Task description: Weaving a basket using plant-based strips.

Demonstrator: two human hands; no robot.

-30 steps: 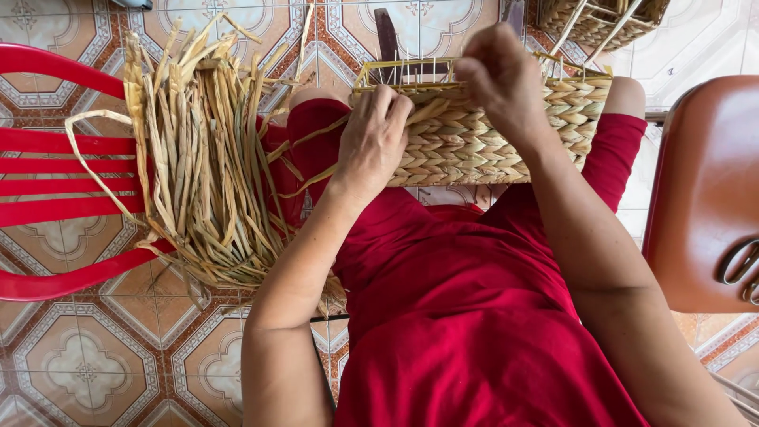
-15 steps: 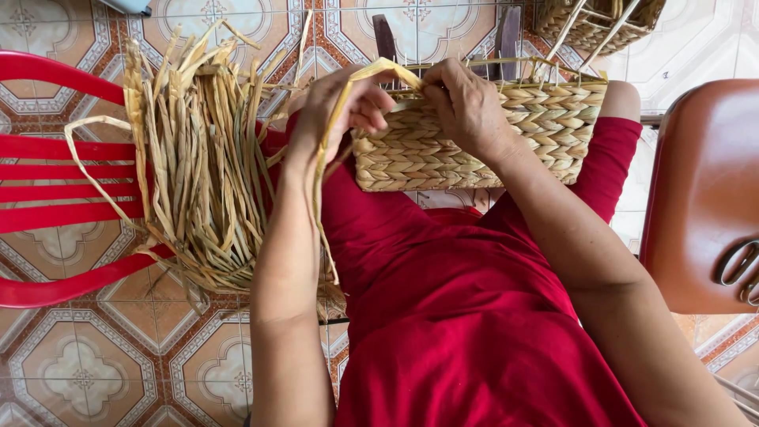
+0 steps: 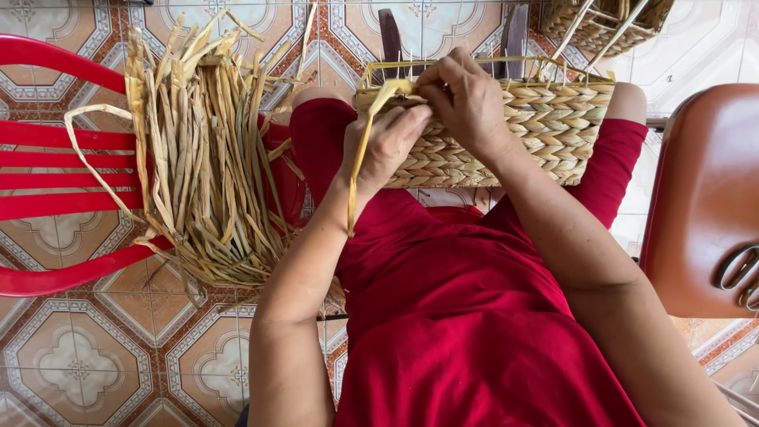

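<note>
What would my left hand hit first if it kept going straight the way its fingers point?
Likely the right hand: the left hand points up and right along the woven basket rim, pinching a straw strand, and the two hands seem already nearly touching; depth is unclear.

A red plastic chair (image 3: 55,158) stands at the left over the patterned floor tiles (image 3: 71,364), and a bundle of dried straw strips (image 3: 205,166) lies across its seat edge. A brown chair seat (image 3: 704,205) fills the right edge, with a metal clip (image 3: 739,273) resting on it. Another woven basket on a wire frame (image 3: 605,24) sits in the top right corner.
</note>
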